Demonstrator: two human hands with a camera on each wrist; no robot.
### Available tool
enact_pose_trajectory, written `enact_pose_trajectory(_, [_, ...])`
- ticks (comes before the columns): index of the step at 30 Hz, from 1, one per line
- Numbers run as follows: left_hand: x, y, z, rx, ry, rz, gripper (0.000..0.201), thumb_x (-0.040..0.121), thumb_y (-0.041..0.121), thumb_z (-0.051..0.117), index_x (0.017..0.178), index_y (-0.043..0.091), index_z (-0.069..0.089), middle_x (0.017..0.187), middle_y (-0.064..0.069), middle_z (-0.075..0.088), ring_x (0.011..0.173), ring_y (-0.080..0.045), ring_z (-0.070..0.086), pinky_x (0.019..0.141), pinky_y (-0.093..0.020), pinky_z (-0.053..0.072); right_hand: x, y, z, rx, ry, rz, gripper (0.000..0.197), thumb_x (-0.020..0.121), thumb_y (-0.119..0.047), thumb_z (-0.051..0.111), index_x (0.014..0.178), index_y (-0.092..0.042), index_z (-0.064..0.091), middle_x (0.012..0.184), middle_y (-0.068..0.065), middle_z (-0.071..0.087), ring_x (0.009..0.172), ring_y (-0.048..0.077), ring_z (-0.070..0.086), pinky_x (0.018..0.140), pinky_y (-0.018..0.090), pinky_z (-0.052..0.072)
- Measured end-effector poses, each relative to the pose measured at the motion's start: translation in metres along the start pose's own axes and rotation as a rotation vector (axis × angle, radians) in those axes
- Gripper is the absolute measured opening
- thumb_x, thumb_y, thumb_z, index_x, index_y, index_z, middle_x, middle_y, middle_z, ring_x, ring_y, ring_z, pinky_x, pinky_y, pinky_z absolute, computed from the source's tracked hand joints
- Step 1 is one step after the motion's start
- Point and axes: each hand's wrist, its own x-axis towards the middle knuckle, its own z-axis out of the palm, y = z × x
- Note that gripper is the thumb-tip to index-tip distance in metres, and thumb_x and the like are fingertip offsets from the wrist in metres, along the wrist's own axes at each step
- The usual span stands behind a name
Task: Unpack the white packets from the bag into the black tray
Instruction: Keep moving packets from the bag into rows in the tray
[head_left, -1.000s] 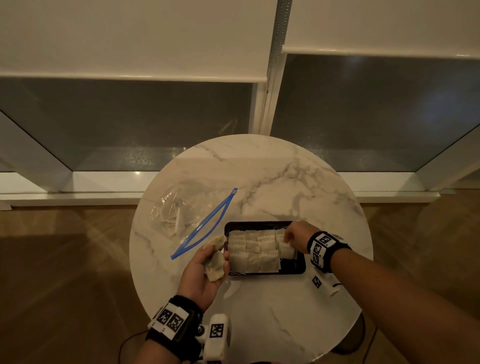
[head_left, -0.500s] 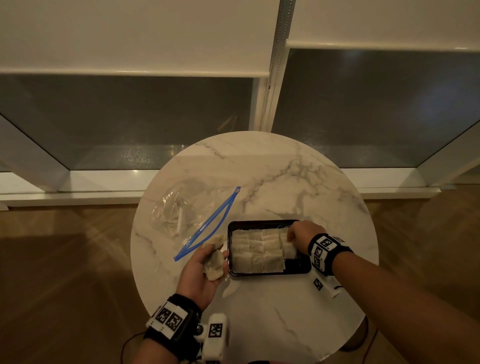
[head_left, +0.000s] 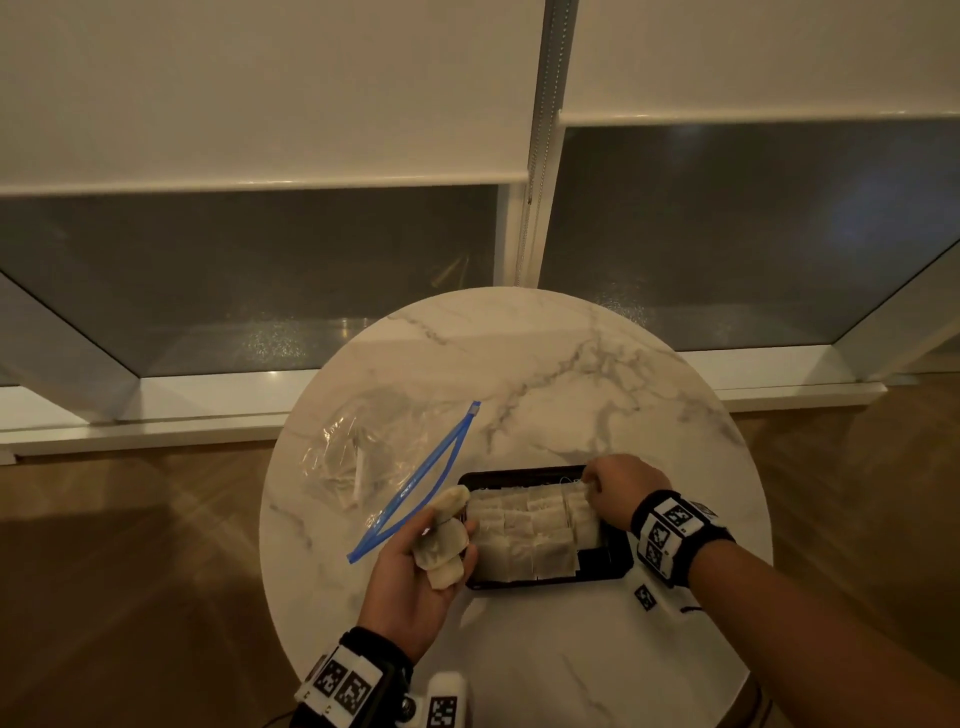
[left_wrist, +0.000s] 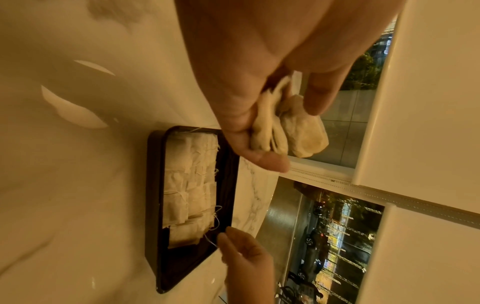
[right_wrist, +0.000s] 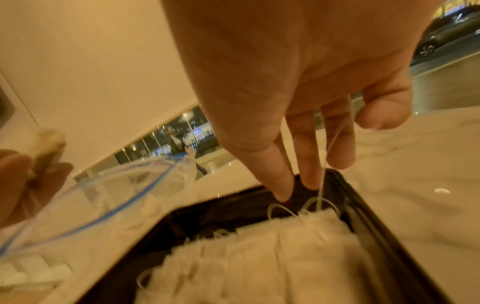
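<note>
left hand (head_left: 415, 566) is clutching a bunch of white packets (head_left: 441, 545) just left of the black tray (head_left: 597, 569), right hand (head_left: 621, 488) pinches a packet string (right_wrist: 328, 148) at the tray's far right corner, zip bag (head_left: 374, 457) lies far left on the marble table (head_left: 571, 374)

On a round marble table (head_left: 545, 364), a black tray (head_left: 610, 564) is sitting with white packets (head_left: 524, 530) lying in rows inside it. The right hand (head_left: 621, 486) is reaching over the tray's far right corner, fingers curled at the packets there. The left hand (head_left: 415, 577) is holding a small bunch of packets (head_left: 441, 545) just beside the tray's left edge. A clear bag (head_left: 374, 457) with a blue zip strip is lying open to the left.
</note>
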Motion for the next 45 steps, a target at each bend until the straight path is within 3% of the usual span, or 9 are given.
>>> enact_pose_trajectory(4, [-0.002,0.001,0.009,-0.110,-0.068,-0.024,0.057,0.102,0.045,0.039,0.130,0.001,0.063,0.131,-0.019,0.064,0.122,-0.031,0.063,0.081,-0.037,0.061,-0.015,-0.022,-0.012,0.304,0.096,-0.014,0.016,0.088,-0.036,0.059,0.100,-0.031,0.069,0.094,-0.011,0.067,0.088,0.011,0.063,0.079,0.029,0.054])
enact_pose_trajectory(9, [0.000,-0.004,0.023,-0.115,0.035,-0.014,0.033,0.086,0.035,0.062,0.095,0.003,0.068,0.116,-0.022,0.069,0.101,-0.032,0.070,0.069,-0.035,0.062,-0.030,-0.052,-0.014,0.398,0.156,-0.073,0.013,0.086,-0.039,0.060,0.094,-0.031,0.068,0.084,-0.012,0.067,0.078,0.008,0.063,0.073,0.029,0.055])
enact_pose_trajectory(14, [0.002,-0.008,0.021,-0.055,0.137,0.039,0.036,0.094,0.009,0.061,0.129,0.000,0.056,0.132,-0.028,0.060,0.106,-0.030,0.065,0.076,-0.036,0.062,-0.042,-0.070,-0.005,0.540,0.075,-0.134,0.016,0.086,-0.034,0.062,0.100,-0.030,0.068,0.091,-0.012,0.066,0.083,0.006,0.062,0.080,0.027,0.054])
enact_pose_trajectory(20, [-0.006,-0.001,0.005,-0.073,0.175,0.049,0.030,0.093,-0.006,0.048,0.119,0.003,0.059,0.107,-0.017,0.064,0.098,-0.031,0.064,0.073,-0.047,0.062,-0.045,-0.118,-0.013,0.247,0.018,-0.409,0.028,0.090,-0.029,0.050,0.110,-0.024,0.069,0.108,0.000,0.068,0.100,0.021,0.062,0.087,0.033,0.052])
enact_pose_trajectory(24, [-0.011,0.017,-0.003,-0.071,0.187,0.197,0.023,0.090,-0.003,0.043,0.105,0.008,0.056,0.074,-0.006,0.054,0.069,-0.020,0.054,0.054,-0.028,0.057,-0.044,-0.157,-0.018,-0.064,0.117,-0.584,0.028,0.090,-0.022,0.050,0.113,-0.023,0.065,0.111,0.002,0.065,0.105,0.026,0.054,0.092,0.041,0.044])
enact_pose_trajectory(31, [-0.003,0.062,-0.024,1.014,0.442,0.623,0.008,0.092,0.011,0.063,0.094,0.018,0.064,0.078,-0.002,0.065,0.070,-0.023,0.063,0.056,-0.029,0.053,-0.033,-0.186,0.004,-0.307,-0.100,-0.569,0.050,0.088,-0.027,0.053,0.137,-0.025,0.047,0.132,0.008,0.053,0.125,0.030,0.044,0.105,0.049,0.033])
enact_pose_trajectory(35, [0.015,0.073,-0.034,1.643,0.418,0.670,0.023,0.084,0.038,0.075,0.096,0.026,0.060,0.076,0.007,0.060,0.070,-0.006,0.058,0.060,-0.018,0.042,-0.026,-0.190,0.019,-0.376,-0.076,-0.566,0.059,0.090,-0.031,0.054,0.146,-0.030,0.035,0.144,0.008,0.042,0.136,0.030,0.033,0.112,0.049,0.023])
enact_pose_trajectory(42, [0.028,0.084,-0.036,1.953,0.363,0.657,0.026,0.088,0.033,0.069,0.110,0.024,0.059,0.101,0.003,0.059,0.086,-0.013,0.057,0.075,-0.022,0.049,-0.005,-0.201,0.026,-0.445,-0.055,-0.639,0.074,0.093,-0.028,0.051,0.153,-0.035,0.007,0.110,0.009,0.064,0.111,0.030,0.054,0.111,0.046,0.024])
enact_pose_trajectory(45, [0.029,0.089,-0.037,1.956,0.386,0.691,0.013,0.092,0.028,0.061,0.104,0.021,0.062,0.096,0.002,0.058,0.082,-0.015,0.058,0.072,-0.026,0.051,0.000,-0.210,0.021,-0.432,-0.134,-0.602,0.065,0.092,-0.025,0.054,0.149,-0.022,0.022,0.111,0.010,0.065,0.104,0.031,0.060,0.100,0.043,0.039])
